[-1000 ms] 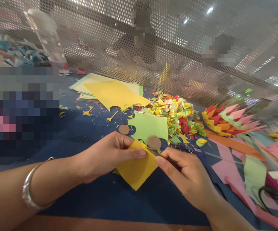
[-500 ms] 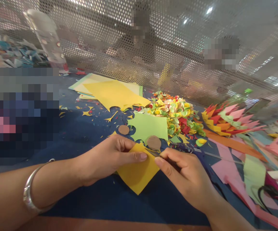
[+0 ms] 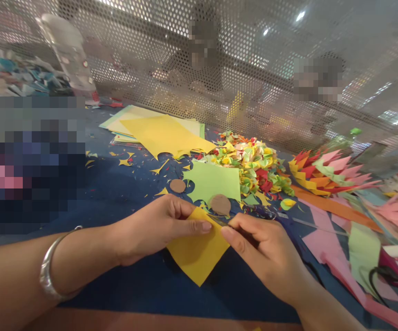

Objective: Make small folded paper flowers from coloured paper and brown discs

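My left hand (image 3: pixel 171 225) pinches a square yellow sheet of paper (image 3: pixel 199 257) near its top corner, thumb on the upper face. Its lower corner hangs over the dark blue tabletop. At the sheet's upper right edge, my right hand (image 3: pixel 261 253) is closed with thumb and index together on a thin dark pointed tool (image 3: pixel 221 221), mostly hidden by the fingers. Just beyond the fingers lie a brown round disc (image 3: pixel 220 205), a second brown disc (image 3: pixel 177 185) and a green sheet with curved cut-outs (image 3: pixel 216 182).
Behind are stacked paper sheets (image 3: pixel 116 122) under a yellow cut sheet (image 3: pixel 164 131), and a heap of colourful paper pieces (image 3: pixel 254 161). Spiky paper strips (image 3: pixel 326 170) and pink paper (image 3: pixel 326 243) lie right. A bottle (image 3: pixel 71 59) stands far left before a perforated metal screen (image 3: pixel 133 41).
The yellow sheet has shifted slightly, its lower corner now a little lower. My left hand and forearm have moved slightly right; my right hand has hardly moved.
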`<state>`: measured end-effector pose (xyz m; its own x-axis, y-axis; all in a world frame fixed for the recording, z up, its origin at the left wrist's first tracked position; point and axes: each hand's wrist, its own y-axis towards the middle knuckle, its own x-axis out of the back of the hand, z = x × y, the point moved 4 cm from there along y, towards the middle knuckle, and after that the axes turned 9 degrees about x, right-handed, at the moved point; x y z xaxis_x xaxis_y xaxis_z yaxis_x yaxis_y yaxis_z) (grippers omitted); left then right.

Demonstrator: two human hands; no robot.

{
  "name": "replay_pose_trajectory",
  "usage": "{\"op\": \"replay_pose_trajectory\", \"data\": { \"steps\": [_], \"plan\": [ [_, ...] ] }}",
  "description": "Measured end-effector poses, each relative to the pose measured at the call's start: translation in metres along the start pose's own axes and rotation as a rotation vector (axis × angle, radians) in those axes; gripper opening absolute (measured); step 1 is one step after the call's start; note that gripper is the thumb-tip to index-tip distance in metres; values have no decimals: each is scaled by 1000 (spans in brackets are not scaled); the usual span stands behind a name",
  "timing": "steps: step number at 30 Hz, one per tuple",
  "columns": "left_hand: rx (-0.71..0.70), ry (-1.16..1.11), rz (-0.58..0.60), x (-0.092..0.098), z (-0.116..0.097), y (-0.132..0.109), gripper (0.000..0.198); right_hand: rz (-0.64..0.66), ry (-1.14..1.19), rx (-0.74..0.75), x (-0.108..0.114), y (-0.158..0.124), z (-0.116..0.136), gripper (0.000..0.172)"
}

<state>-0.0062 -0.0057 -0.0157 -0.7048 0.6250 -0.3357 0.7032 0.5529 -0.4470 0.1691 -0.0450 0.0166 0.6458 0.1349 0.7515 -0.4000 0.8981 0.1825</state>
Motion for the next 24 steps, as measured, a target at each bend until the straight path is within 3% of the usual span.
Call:
{"op": "replay_pose_trajectory", "data": {
  "steps": [24],
  "plan": [
    [72,-15,85,-6,2,-1,24,35,35,-2,-1,-3,1,33]
  ]
}}
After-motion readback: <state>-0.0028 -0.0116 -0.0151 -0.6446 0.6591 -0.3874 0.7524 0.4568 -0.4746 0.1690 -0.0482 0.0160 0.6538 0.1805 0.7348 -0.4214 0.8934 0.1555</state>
